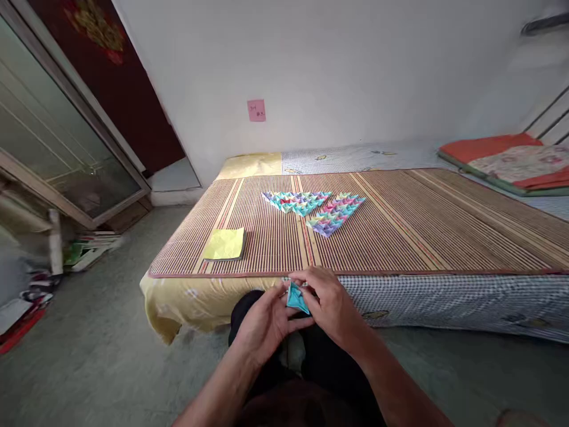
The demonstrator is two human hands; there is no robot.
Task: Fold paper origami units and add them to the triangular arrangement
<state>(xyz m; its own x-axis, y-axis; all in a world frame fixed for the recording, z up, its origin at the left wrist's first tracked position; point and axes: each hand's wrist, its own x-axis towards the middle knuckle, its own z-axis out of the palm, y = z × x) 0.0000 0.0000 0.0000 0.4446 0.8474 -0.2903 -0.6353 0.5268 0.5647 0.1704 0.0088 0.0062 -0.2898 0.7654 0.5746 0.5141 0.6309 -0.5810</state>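
Note:
Both of my hands meet over my lap at the bottom centre, just in front of the bed's edge. My left hand [263, 320] and my right hand [329, 303] pinch a small folded piece of turquoise paper [296, 298] between their fingertips. On the striped bamboo mat [400, 237] beyond lie two flat groups of folded paper pieces: a mostly turquoise one [297, 201] and a pink, green and purple one [336, 213]. A stack of yellow paper sheets [225, 244] rests on the mat to the left.
The mat covers a low bed [444, 302] with yellow and checked sheets. Folded red and floral bedding [511, 160] lies at the far right. A glass door [57, 142] and piled magazines [89, 249] are at the left. A pink note [256, 110] sticks on the wall.

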